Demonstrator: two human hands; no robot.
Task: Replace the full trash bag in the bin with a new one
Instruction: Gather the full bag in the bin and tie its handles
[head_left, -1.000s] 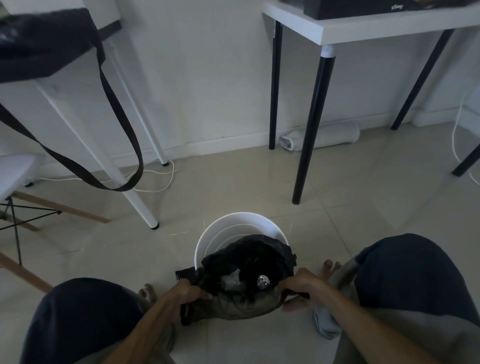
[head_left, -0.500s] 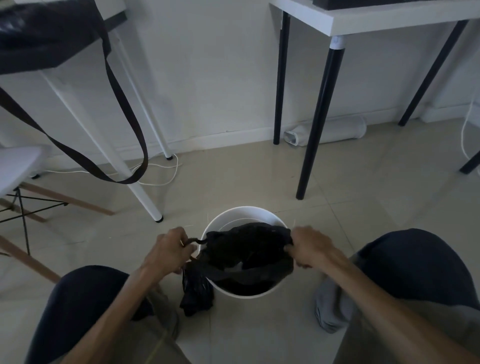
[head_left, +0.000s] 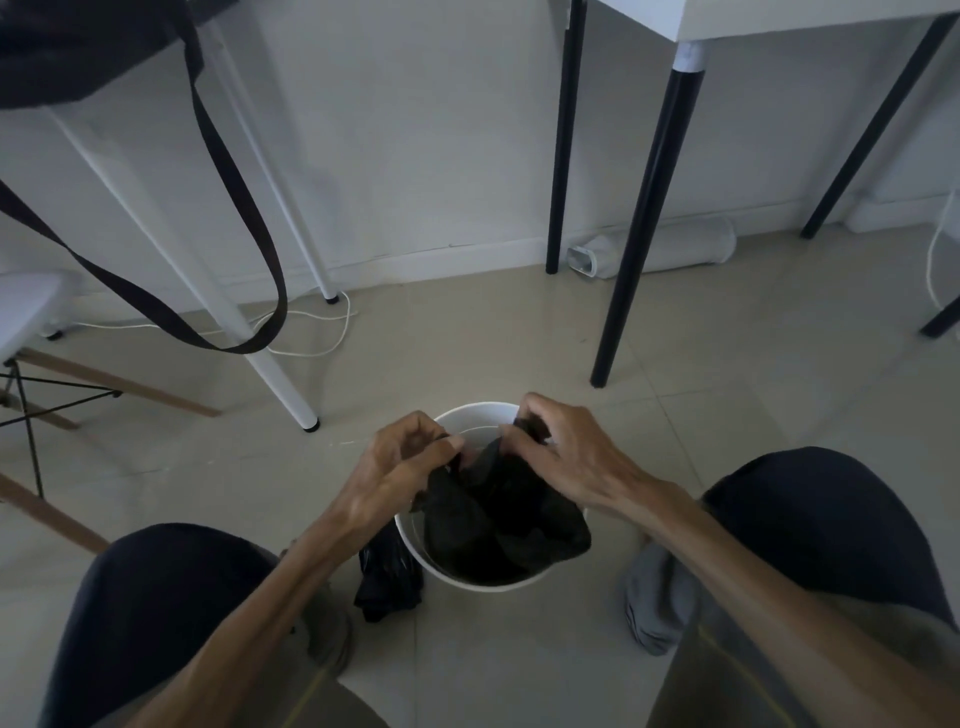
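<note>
A round white bin (head_left: 470, 581) stands on the tiled floor between my knees. A black trash bag (head_left: 498, 514) sits inside it, its top gathered above the bin's mouth. My left hand (head_left: 400, 465) pinches the bag's top edge from the left. My right hand (head_left: 558, 449) grips the bag's top from the right, close to the left hand over the far rim. A second, crumpled black bag (head_left: 387, 584) lies on the floor against the bin's left side.
A black table leg (head_left: 641, 228) stands just behind the bin; a white table leg (head_left: 260, 358) is to its left. A dark strap (head_left: 228, 187) hangs at the left. A chair (head_left: 31, 332) is at far left, grey cloth (head_left: 657, 603) by my right knee.
My hands held the bag's rim wide apart at the bin's sides; they have now come together over the far rim, bunching the bag's top. The camera has tilted closer.
</note>
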